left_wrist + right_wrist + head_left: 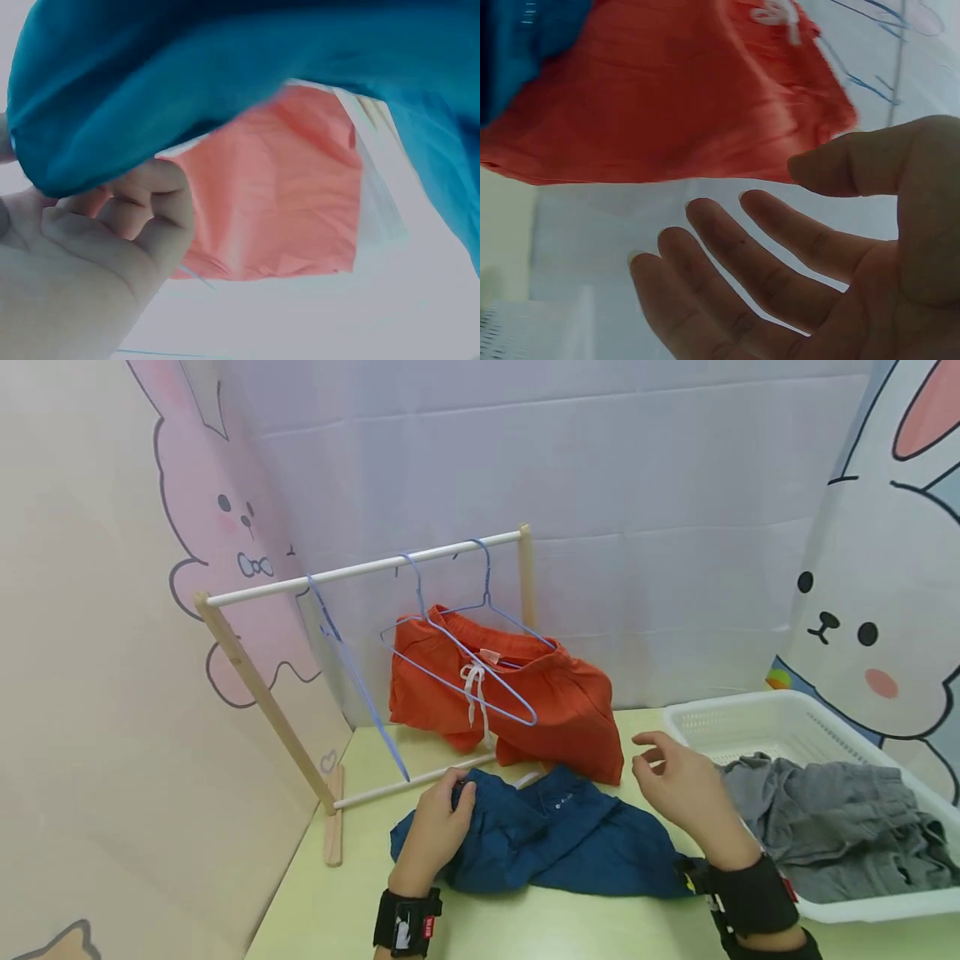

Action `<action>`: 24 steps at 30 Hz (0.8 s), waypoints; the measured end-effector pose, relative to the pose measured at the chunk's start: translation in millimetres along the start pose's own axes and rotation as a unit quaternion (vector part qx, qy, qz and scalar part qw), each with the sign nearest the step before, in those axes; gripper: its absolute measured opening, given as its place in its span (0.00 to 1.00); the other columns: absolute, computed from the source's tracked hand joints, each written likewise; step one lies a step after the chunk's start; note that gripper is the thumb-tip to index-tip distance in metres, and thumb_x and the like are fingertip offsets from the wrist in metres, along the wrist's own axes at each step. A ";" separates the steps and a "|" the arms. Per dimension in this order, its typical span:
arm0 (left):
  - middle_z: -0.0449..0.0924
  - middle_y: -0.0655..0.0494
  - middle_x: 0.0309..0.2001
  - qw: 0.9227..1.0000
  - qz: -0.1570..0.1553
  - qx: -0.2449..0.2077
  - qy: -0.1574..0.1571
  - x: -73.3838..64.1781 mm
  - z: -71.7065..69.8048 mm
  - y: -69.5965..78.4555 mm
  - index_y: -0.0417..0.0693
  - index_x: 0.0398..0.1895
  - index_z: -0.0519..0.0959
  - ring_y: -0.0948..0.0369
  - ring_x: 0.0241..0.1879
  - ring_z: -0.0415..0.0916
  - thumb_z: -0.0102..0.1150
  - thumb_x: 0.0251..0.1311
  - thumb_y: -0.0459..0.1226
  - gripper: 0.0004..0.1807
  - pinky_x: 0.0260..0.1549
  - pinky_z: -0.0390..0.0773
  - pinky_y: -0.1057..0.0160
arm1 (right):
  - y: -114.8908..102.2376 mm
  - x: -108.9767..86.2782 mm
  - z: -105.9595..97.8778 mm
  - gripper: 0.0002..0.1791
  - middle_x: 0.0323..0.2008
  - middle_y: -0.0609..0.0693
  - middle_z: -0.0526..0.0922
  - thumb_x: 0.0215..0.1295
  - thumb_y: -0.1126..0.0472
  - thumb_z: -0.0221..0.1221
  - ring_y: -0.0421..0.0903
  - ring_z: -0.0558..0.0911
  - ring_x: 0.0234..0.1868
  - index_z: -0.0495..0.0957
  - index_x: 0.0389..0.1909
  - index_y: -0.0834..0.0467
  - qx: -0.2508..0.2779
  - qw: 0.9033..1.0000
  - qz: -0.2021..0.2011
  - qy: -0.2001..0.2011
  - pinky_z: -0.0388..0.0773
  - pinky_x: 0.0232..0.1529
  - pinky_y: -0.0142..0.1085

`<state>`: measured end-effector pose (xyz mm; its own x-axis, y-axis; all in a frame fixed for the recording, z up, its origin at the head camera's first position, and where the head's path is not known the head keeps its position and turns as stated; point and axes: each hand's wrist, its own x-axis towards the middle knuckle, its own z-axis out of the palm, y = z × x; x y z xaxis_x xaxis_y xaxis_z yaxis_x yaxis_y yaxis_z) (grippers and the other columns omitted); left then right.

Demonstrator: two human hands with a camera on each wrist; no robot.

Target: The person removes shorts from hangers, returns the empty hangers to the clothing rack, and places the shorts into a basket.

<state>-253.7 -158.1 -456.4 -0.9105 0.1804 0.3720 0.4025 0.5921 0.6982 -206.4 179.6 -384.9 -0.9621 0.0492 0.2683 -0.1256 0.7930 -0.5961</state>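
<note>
My left hand (441, 827) grips the left edge of a dark blue garment (577, 852). The garment is bunched on the table and has small pale dots near its top edge. In the left wrist view, my curled left fingers (169, 187) pinch the blue cloth (225, 82). My right hand (678, 781) is raised to the right of the garment and holds nothing. Its fingers (765, 277) are spread and slightly bent in the right wrist view. Orange-red shorts (555, 710) with a white drawstring hang behind, on the rack (360, 568).
A blue hanger (360, 681) hangs at the rack's left, and another hanger (517, 700) hangs in front of the shorts. At right stands a white basket (750, 714) with grey clothing (847, 818) inside. A patterned wall (247, 510) borders the pale green table (315, 910).
</note>
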 end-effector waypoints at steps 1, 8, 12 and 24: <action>0.82 0.57 0.41 1.000 -0.009 0.001 0.001 -0.9 -1.4 -1.9 0.48 0.56 0.79 0.59 0.41 0.78 0.54 0.76 0.40 0.11 0.45 0.79 0.53 | 5.2 0.2 7.2 0.21 0.48 0.62 0.87 0.75 0.56 0.53 0.59 0.86 0.46 0.76 0.64 0.61 -0.005 1.000 -0.004 -0.005 0.81 0.40 0.52; 0.84 0.49 0.49 0.999 -0.035 0.021 0.000 1.4 -1.4 -20.8 0.44 0.59 0.78 0.51 0.49 0.80 0.59 0.69 0.35 0.16 0.51 0.79 0.47 | 32.9 1.8 48.1 0.24 0.45 0.65 0.86 0.73 0.54 0.60 0.59 0.84 0.41 0.76 0.62 0.67 -0.038 0.999 -0.024 -0.030 0.80 0.39 0.54; 0.83 0.41 0.55 0.999 -0.039 0.032 0.000 4.8 2.8 -32.7 0.39 0.58 0.77 0.45 0.57 0.79 0.59 0.68 0.33 0.17 0.57 0.77 0.43 | 43.2 0.3 65.0 0.32 0.46 0.67 0.83 0.73 0.46 0.61 0.62 0.83 0.42 0.74 0.66 0.64 -0.057 0.996 -0.014 -0.064 0.79 0.43 0.58; 0.61 0.20 0.61 0.969 -0.233 0.079 -0.024 -1.9 9.5 -43.7 0.37 0.66 0.73 0.22 0.58 0.61 0.55 0.69 0.40 0.25 0.54 0.65 0.25 | 48.9 -7.5 96.4 0.50 0.53 0.74 0.76 0.62 0.31 0.65 0.71 0.77 0.49 0.63 0.76 0.58 -0.080 0.985 0.027 -0.151 0.73 0.49 0.68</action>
<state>-270.4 -176.8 -493.4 -0.9949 -0.1010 0.0077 -0.0688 0.7299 0.6800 -228.7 159.4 -489.0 -0.9975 -0.0701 -0.0111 -0.0566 0.8809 -0.4700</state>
